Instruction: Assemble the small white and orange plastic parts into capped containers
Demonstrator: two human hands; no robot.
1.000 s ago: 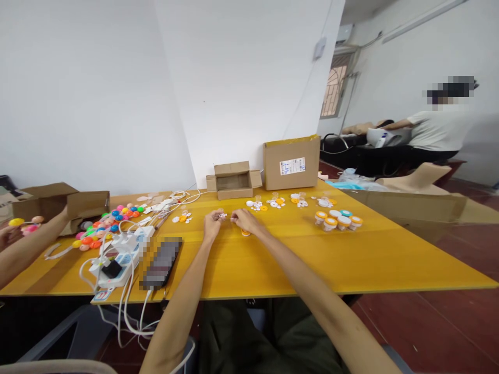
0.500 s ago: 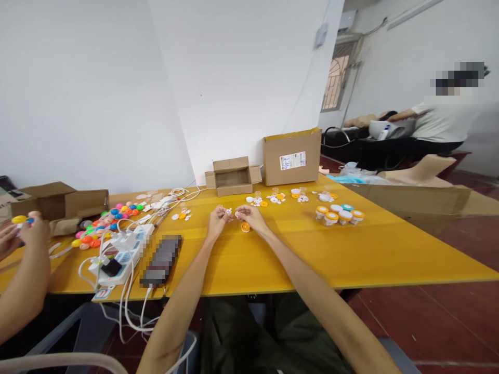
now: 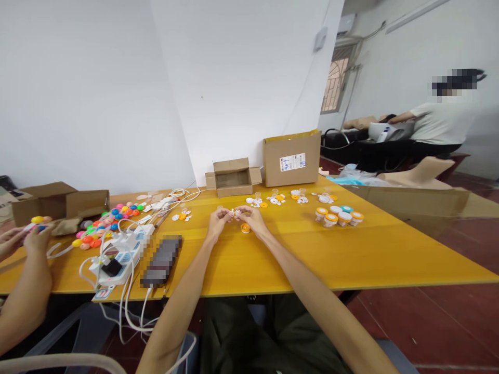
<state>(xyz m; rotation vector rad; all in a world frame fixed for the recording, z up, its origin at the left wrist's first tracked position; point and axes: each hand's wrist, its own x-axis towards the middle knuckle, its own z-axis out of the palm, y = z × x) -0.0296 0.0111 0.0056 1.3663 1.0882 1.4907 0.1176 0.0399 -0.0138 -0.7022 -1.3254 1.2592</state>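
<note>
My left hand (image 3: 217,220) and my right hand (image 3: 249,217) meet over the middle of the yellow table (image 3: 296,254). Both pinch a small pale piece (image 3: 235,212) between their fingertips; it is too small to name. An orange lid (image 3: 245,227) lies on the table just under my right hand. Behind the hands lie scattered white and orange small parts (image 3: 277,198). Several small jars with orange, white and teal lids (image 3: 338,216) stand to the right.
A small open carton (image 3: 233,177) and a bigger closed one (image 3: 291,159) stand by the wall. A dark phone (image 3: 161,261), a power strip with white cables (image 3: 117,257) and colourful balls (image 3: 111,223) lie left. Another person's hands (image 3: 25,239) work at far left; someone sits far right.
My hands have drawn together, fingertips now touching around the small piece. The person at the far left has shifted their hands slightly right.
</note>
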